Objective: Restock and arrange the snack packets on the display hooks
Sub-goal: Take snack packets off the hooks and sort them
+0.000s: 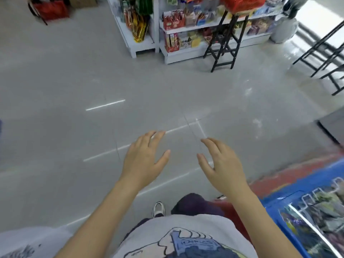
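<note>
A person's left hand (pixel 143 157) and right hand (pixel 221 164) are hovering over grey floor tiles (pixel 74 90) at centre frame, fingers spread and relaxed, holding nothing. Snack packets (pixel 138 25) are hanging on a white display rack (pixel 130 41) at top centre; more are lying blurred at lower right.

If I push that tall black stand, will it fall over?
Probably it tips easily. The black stand looks tall and narrow on thin legs, with a bulky red load on top. The shiny floor might let it slide first.
</note>
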Available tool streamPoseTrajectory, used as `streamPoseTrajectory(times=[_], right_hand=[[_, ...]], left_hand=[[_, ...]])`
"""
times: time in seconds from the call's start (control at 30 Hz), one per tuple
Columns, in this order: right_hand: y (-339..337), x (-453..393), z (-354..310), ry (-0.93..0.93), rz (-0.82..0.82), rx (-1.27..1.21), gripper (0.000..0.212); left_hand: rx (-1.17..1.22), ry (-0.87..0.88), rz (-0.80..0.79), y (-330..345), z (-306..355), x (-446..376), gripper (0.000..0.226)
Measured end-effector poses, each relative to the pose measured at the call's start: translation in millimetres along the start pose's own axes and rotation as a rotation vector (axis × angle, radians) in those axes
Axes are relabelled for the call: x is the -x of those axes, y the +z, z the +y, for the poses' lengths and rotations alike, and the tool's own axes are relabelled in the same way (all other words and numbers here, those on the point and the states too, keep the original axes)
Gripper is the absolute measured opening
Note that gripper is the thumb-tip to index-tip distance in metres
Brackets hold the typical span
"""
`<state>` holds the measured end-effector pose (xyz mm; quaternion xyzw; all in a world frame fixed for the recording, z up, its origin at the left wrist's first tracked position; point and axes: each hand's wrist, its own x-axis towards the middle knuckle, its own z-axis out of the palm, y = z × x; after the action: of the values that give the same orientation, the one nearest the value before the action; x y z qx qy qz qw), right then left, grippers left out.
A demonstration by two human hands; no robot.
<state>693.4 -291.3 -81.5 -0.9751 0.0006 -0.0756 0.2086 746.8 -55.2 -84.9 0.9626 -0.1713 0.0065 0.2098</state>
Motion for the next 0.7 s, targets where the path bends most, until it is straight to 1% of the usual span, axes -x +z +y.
streamPoseTrajectory(times=[0.13,0.3,0.43,0.5,0.7], right_hand=[[7,-79,40,0.108,0.046,-0.024,0.054],[17,-201,106,0.166,0.126,-0.041,0.053],[3,-309,161,0.161,0.184,-0.079,0.052],[-8,-365,183,0.137,0.227,-0.055,0.050],[-27,-516,230,0.066,0.236,-0.018,0.048]], left_hand=[[-0.002,0.084,-0.052,8,-4,-120,0.063],[-0.027,0.136,-0.077,35,-1,-266,0.065],[-0.038,0.182,-0.046,41,18,-382,0.063],[-0.037,0.188,0.005,39,27,-436,0.061],[0.028,0.124,0.007,45,33,-581,0.064]])
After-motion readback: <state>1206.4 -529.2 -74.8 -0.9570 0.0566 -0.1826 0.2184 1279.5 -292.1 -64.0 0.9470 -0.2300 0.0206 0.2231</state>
